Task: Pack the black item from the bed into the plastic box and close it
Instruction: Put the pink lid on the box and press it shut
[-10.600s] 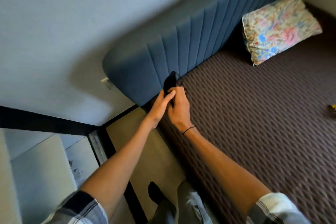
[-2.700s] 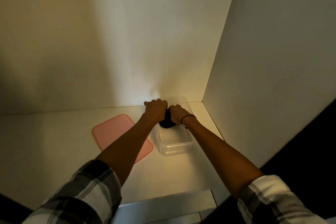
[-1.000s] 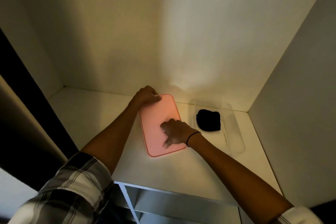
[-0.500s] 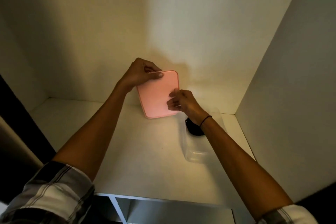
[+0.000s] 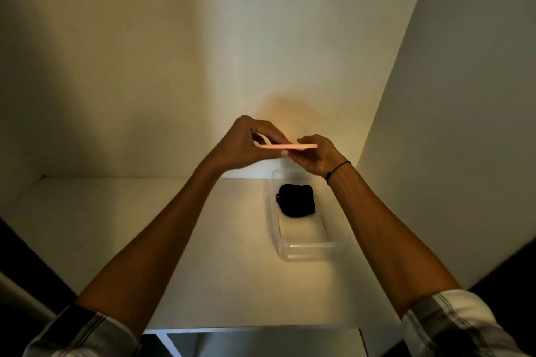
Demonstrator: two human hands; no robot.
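Since the black item [image 5: 296, 203] is already lodged inside the clear plastic box [image 5: 304, 249], in the half farther from the camera, the packing part of the task is judged to be done; what kind of item it is cannot be made out beyond a dark, soft-looking bundle. The box is left open on the white shelf [image 5: 226, 269], close to the right-hand wall of the alcove, and its near half is seen to be empty. Above the far end of the box, well clear of its rim, a pink lid [image 5: 285, 146] is held roughly level and is viewed edge-on, so that only a thin strip of it shows. Its left end is pinched by the left hand [image 5: 246, 143], the fingers curled over the top and the thumb underneath; its right end is gripped by the right hand [image 5: 317, 155], on whose wrist a dark band is worn. Closing is what remains: the lid is yet to be lowered, lined up with the rim all round, and pressed down until it is seated.
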